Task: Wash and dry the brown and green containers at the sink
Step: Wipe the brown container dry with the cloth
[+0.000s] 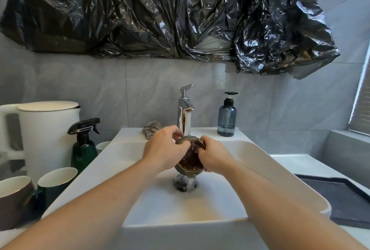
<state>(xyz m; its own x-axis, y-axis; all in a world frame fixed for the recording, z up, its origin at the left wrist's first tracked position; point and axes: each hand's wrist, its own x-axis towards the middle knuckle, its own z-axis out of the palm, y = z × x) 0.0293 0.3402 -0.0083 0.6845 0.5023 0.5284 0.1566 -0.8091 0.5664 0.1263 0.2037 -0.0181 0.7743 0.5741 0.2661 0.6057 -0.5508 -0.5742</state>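
Note:
Over the white sink [250,150], both hands hold a brown container with a gold rim [190,158] under the chrome faucet [185,113], and water runs into it. My left hand [165,146] grips its left rim with curled fingers. My right hand [214,155] grips the right rim, fingers hooked inside. A brown cup [14,201] and a green cup [55,181] with white insides stand on the counter at the left.
A white kettle [46,133] and a dark green spray bottle [84,147] stand at the left. A grey cloth [151,128] lies behind the basin. A blue soap dispenser [227,117] stands right of the faucet. A dark tray [340,199] lies at the right.

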